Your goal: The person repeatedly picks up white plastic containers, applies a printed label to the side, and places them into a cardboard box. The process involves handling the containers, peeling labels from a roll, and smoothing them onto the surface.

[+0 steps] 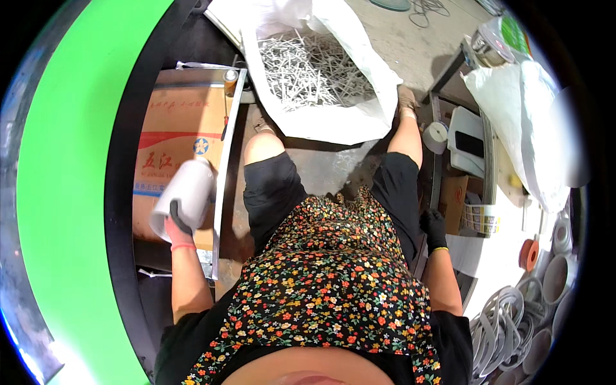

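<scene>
L hand: fingers grasping wht bottle-like container, tilted, over cardboard box. R hand: blk-gloved, nr R thigh; can't tell if fingers clenched or released.

A smooth, bright-green panel sweeps down the left side, edged by a broad black band. Grey, faintly stained concrete floor shows at the top—a loose dark cable lies coiled on it. On the right stands a white-topped table beside a dark metal frame; strong white glare hits the panel's lower end.
</scene>
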Tool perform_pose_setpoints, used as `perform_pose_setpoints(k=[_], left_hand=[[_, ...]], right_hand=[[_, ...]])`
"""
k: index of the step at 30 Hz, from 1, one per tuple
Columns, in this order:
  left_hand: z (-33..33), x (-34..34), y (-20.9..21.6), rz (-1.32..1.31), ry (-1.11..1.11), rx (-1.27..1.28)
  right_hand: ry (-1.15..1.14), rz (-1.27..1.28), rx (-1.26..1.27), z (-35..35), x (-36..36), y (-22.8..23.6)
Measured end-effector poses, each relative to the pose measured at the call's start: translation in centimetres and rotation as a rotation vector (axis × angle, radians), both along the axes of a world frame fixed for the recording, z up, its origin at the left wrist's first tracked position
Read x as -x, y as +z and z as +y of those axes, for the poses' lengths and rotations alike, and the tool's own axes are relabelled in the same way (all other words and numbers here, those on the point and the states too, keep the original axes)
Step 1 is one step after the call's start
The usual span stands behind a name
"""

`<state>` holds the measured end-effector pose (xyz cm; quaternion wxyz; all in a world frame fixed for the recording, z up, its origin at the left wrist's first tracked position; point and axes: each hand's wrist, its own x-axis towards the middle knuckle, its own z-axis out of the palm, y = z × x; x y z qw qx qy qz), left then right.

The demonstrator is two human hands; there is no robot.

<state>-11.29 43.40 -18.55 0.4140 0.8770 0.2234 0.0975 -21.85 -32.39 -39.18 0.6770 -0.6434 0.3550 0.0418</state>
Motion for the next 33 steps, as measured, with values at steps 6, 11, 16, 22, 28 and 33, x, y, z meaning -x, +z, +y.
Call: perform_pose_setpoints(k=[6, 11, 16, 22, 28, 33], left_hand=[[-13.9, -5.6, 13.0, -0.378, -0.080, 0.444], [-19.1, -6.4, 16.4, -0.376, -0.646, 0.470], [-23.6, -4.6, 16.0, -0.064, -0.487, 1.145], [-25.0, -2.6, 15.9, 0.137, -0.576, 1.123], [-27.3, -1.3, 14.5, 0.377, -0.619, 0.943], [-26.5, -0.5, 12.8, 0.316, -0.659, 0.903]], right_hand=[[0.212, -0.418, 0.320, 10.0, -9.6, 19.6], [0.112, -0.656, 0.109, 15.1, -13.2, 29.2], [0.100, -0.887, 0.574, 14.4, -12.8, 29.2], [0.033, -0.679, 0.512, 12.0, -5.5, 28.3], [-0.016, -0.416, 0.634, 9.5, -3.1, 24.2], [0.173, -0.387, 0.938, 10.8, -2.7, 25.2]])
